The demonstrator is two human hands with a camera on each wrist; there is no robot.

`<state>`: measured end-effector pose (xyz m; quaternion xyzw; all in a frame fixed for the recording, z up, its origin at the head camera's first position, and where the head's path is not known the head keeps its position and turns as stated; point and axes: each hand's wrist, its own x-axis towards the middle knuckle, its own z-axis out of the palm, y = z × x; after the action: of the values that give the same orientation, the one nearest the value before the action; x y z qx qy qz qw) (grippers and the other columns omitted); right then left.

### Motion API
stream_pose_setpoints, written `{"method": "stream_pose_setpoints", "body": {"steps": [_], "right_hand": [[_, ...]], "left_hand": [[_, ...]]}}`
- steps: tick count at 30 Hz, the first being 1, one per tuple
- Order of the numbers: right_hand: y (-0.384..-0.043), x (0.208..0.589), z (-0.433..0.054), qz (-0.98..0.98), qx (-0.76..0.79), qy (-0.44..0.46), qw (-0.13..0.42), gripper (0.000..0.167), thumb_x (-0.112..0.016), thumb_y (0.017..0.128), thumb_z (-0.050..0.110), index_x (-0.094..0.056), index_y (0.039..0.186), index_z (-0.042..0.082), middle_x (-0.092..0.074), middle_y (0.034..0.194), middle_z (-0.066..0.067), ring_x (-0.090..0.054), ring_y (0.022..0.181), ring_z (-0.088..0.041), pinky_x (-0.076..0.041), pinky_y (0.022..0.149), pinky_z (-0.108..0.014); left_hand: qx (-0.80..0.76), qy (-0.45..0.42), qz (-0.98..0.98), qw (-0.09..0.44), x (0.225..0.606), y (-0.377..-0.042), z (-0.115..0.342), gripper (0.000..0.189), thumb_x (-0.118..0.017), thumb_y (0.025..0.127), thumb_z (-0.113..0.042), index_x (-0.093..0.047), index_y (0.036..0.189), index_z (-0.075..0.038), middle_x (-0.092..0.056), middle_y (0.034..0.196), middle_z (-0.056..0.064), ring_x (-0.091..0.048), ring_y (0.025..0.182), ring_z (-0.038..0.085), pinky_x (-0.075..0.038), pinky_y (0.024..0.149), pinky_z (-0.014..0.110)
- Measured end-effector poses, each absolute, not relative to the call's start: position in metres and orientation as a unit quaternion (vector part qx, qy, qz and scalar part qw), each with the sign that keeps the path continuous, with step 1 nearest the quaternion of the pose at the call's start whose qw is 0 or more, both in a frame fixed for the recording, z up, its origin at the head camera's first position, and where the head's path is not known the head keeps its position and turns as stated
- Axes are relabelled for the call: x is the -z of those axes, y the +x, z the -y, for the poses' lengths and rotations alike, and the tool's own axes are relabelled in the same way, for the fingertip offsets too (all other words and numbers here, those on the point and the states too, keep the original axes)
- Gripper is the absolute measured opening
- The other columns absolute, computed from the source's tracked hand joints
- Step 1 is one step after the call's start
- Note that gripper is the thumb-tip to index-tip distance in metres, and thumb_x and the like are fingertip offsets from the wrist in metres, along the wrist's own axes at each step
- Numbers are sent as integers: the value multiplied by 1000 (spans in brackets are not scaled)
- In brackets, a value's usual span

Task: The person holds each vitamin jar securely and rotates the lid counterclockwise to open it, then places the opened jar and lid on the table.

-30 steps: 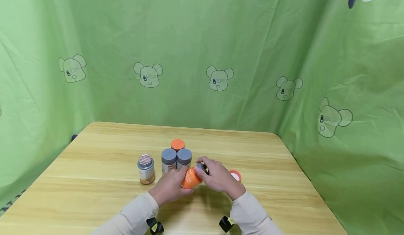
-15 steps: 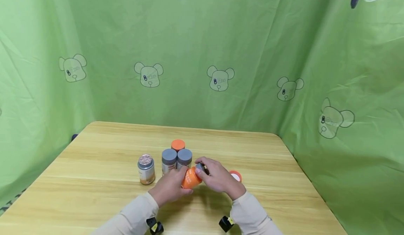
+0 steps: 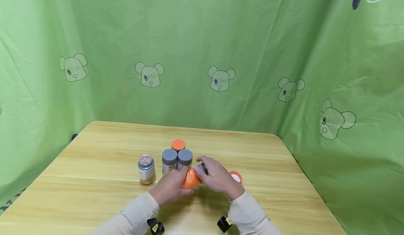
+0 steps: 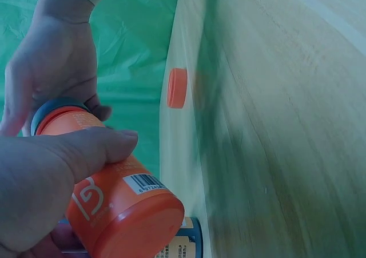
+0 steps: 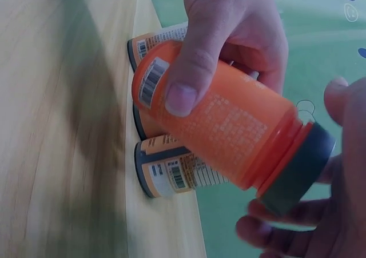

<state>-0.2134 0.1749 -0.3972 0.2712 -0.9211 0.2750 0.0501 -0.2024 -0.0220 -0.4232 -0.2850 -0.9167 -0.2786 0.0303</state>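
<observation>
My left hand (image 3: 170,187) grips an orange bottle (image 3: 192,179) round its body. The bottle lies tilted above the table, its mouth toward my right hand (image 3: 217,177). A grey cap (image 5: 300,169) sits on the bottle's mouth, and my right hand's fingers and thumb curl about that cap. In the left wrist view the barcode and base of the bottle (image 4: 128,206) face the camera. Just behind the hands stand two grey-capped bottles (image 3: 169,155) and an orange-capped one (image 3: 178,145), partly hidden.
Left of the group, a grey bottle (image 3: 146,170) without a cap stands upright, a printed seal over its mouth. An orange cap (image 3: 236,176) lies on the wooden table (image 3: 268,193) beyond my right wrist. Green curtain (image 3: 189,35) surrounds the back and sides.
The hands and the orange bottle hold nearly the same place. My right hand and wrist have turned slightly at the grey cap; the view has shifted a little.
</observation>
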Motion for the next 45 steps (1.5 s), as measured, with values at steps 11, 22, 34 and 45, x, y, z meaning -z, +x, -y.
{"method": "stream_pose_setpoints", "body": {"steps": [11, 22, 34, 45], "right_hand": [[-214, 396, -173, 926, -275, 258, 24, 37, -49, 100, 39, -56, 122, 10, -63, 95, -5, -57, 80, -15, -49, 70, -35], [-214, 393, -174, 911, -302, 279, 38, 33, -57, 95, 23, -55, 124, 9, -59, 105, -3, -54, 84, -15, -48, 73, -35], [-213, 393, -177, 896, -316, 309, 51, 40, -61, 85, 10, -55, 124, 2, -60, 113, -9, -58, 96, -20, -50, 82, -42], [-216, 396, -190, 893, -326, 299, 79, 38, -61, 89, 12, -55, 126, 5, -58, 104, -3, -54, 86, -15, -49, 72, -36]], "left_hand": [[278, -276, 920, 19, 424, -202, 20, 57, -84, 76, -29, -52, 117, -6, -63, 88, 3, -58, 72, 11, -49, 63, 30], [287, -279, 916, 29, 423, -203, 22, 60, -83, 76, -29, -51, 120, -5, -64, 89, 5, -60, 74, 12, -51, 64, 30], [292, -288, 911, 38, 424, -203, 26, 69, -84, 75, -26, -47, 129, -5, -66, 93, 8, -61, 77, 14, -52, 69, 33], [309, -283, 906, 58, 427, -199, 32, 76, -86, 72, -19, -43, 132, -5, -64, 107, 15, -64, 92, 25, -52, 83, 44]]}}
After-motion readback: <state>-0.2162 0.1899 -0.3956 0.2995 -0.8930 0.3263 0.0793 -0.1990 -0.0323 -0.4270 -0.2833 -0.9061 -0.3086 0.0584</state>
